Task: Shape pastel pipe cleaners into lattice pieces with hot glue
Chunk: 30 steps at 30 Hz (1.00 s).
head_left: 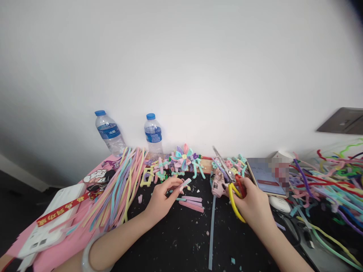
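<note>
My left hand (167, 192) pinches a short pale pink and whitish piece of pipe cleaner (185, 185) between thumb and fingers. Just below it, several cut pink and purple pipe cleaner pieces (193, 204) lie on the black mat (170, 241). My right hand (251, 200) is closed around scissors (232, 183) with yellow and red handles, their blades pointing up and to the left. Beside the scissors lies a pink glue gun (217, 187), with a long translucent glue stick (212, 234) running from it toward me. A pipe cleaner flower (183, 156) sits behind my left hand.
Long pastel pipe cleaners (119, 189) lie over a pink surface at left, near a white device (53, 215). Two water bottles (154, 134) stand by the wall. At right are a phone (265, 177), a white mouse-like object (279, 204) and tangled coloured pipe cleaners (334, 185).
</note>
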{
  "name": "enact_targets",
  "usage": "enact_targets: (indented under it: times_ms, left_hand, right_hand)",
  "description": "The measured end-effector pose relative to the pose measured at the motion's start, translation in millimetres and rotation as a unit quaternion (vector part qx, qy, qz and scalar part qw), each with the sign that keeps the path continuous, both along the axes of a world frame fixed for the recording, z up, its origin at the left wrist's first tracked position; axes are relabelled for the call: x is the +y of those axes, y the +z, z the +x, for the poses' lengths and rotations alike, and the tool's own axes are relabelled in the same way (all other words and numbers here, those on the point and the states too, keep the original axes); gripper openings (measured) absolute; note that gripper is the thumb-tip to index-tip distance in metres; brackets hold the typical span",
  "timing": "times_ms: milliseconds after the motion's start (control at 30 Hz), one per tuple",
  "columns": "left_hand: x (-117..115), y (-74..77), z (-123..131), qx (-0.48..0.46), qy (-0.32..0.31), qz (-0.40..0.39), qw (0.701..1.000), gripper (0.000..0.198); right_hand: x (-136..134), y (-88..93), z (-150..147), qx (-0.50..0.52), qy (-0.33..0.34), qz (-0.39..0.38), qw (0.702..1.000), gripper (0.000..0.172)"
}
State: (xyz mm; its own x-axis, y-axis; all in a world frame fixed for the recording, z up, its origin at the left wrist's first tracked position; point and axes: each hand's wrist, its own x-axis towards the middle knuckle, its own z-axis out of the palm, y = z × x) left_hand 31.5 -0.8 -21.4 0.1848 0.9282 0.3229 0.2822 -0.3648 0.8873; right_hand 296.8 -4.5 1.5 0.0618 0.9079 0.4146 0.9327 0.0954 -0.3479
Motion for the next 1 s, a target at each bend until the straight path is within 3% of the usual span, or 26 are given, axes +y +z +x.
enact_targets:
  times_ms: [200,333,500,700,1000]
  left_hand:
    - [2.3,-1.2,0.1,0.004,-0.004,0.006,1.000,0.013]
    - [3.1,-1.4,0.3,0.010,-0.003,0.016,1.000,0.013]
    - [4.3,-2.4,0.2,0.017,-0.003,0.030,0.999,0.013]
    - [3.4,-0.1,2.5,0.025,-0.004,0.035,0.999,0.013]
    - [3.5,0.6,1.9,0.040,-0.007,0.032,0.999,0.016]
  right_hand:
    - [16.2,-1.2,30.4,-0.051,-0.014,0.070,0.996,0.031]
    - [23.9,-8.6,43.1,-0.075,-0.008,0.032,0.997,0.032]
    - [33.1,-19.8,46.5,-0.037,-0.044,0.007,0.998,0.031]
    - [47.6,-28.6,46.5,-0.039,0.029,0.002,0.999,0.032]
    - [52.7,-32.3,43.6,-0.015,0.044,-0.037,0.998,0.046]
